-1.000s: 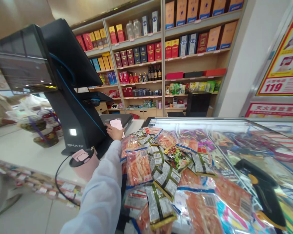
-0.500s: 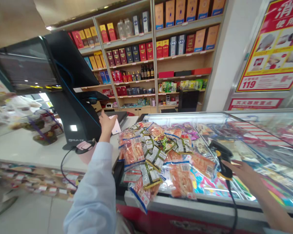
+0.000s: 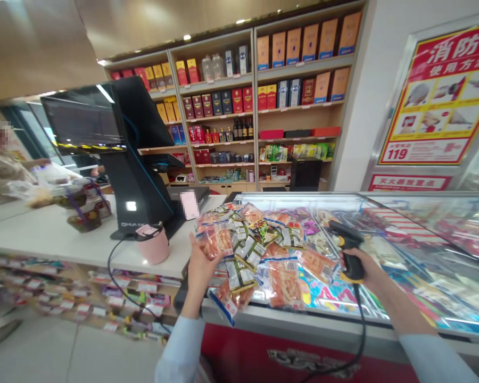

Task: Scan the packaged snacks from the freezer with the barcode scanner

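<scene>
A pile of clear and green snack packets [image 3: 249, 250] lies on the glass top of a freezer. At the pile's left edge, my left hand [image 3: 203, 263] has its thumb and fingers around a clear packet of orange-brown food [image 3: 219, 239]. On the right, my right hand [image 3: 363, 266] is wrapped round the handle of a black and yellow barcode scanner [image 3: 348, 252], which hangs over the freezer with its head tilted to the left. A white and pink phone [image 3: 190, 205] rests beyond the pile, apart from both hands.
A pink cup [image 3: 153, 244] stands on the white counter [image 3: 104, 250], beside the black checkout screen [image 3: 88, 125]. Bagged tubs [image 3: 82, 210] are farther left, near a person [image 3: 2, 159]. The scanner cable [image 3: 361, 324] droops over the freezer front. Shelves of boxes stand behind.
My left hand has left the phone and come back to the packets, taking hold of one. My right hand has closed round the scanner. The view has shifted, showing a person at the left.
</scene>
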Available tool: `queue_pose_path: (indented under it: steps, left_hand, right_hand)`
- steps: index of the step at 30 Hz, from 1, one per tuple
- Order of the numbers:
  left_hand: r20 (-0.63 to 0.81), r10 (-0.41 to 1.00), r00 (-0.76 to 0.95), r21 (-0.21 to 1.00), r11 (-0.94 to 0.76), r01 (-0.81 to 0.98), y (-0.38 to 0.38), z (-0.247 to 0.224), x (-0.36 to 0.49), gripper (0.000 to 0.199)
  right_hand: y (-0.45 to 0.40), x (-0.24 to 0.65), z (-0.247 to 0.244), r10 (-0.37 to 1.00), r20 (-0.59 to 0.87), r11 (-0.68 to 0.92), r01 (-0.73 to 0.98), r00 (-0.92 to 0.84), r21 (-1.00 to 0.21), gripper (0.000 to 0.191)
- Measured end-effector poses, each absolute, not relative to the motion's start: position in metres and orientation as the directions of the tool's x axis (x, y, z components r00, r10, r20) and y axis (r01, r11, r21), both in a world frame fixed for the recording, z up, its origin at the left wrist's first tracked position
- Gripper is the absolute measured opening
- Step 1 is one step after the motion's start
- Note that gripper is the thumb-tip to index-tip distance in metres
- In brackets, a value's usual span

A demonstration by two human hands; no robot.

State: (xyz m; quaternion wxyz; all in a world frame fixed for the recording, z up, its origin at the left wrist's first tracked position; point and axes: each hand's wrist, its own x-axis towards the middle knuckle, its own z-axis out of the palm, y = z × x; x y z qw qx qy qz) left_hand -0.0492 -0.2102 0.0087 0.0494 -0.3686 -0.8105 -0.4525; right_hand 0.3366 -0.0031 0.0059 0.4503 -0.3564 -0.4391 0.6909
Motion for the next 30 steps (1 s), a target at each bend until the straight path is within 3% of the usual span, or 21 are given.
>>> queue_pose_path:
  steps: [2,5,10,13,15,23,30]
  left_hand:
    - [0.387,0.567,-0.727,0.653,0.388,0.65,-0.203,0.023,-0.047,0.123]
    - [0.454,0.566,-0.688,0.563,0.416,0.714,-0.185,0.054,-0.045,0.115]
    - [0.675,0.487,-0.554,0.578,0.117,0.808,-0.131,0.086,-0.033,0.101]
    - [0.73,0.434,-0.528,0.618,-0.089,0.781,-0.095,0.077,-0.027,0.091]
    - [0.751,0.418,-0.511,0.609,-0.137,0.782,-0.079,0.062,-0.028,0.083]
    - [0.815,0.366,-0.45,0.52,-0.117,0.846,-0.07,0.024,-0.04,0.06]
    - [0.815,0.374,-0.442,0.52,-0.135,0.844,-0.068,0.024,-0.036,0.058]
  right_hand:
    - [-0.007,0.325,0.022,0.921,-0.032,-0.186,-0.367,-0.389,-0.912,0.011]
    - [-0.005,0.301,0.051,0.907,0.066,-0.128,-0.422,-0.416,-0.897,0.015]
    - [0.019,0.258,0.073,0.894,0.154,-0.023,-0.388,-0.42,-0.921,0.029]
    - [0.028,0.241,0.068,0.871,0.194,0.041,-0.326,-0.452,-0.945,0.034]
    - [0.027,0.234,0.062,0.846,0.22,0.087,-0.281,-0.486,-0.956,0.036]
    - [0.001,0.232,0.048,0.75,0.373,0.283,-0.245,-0.545,-0.927,0.037]
    - [-0.008,0.234,0.048,0.757,0.379,0.217,-0.343,-0.532,-0.914,0.035]
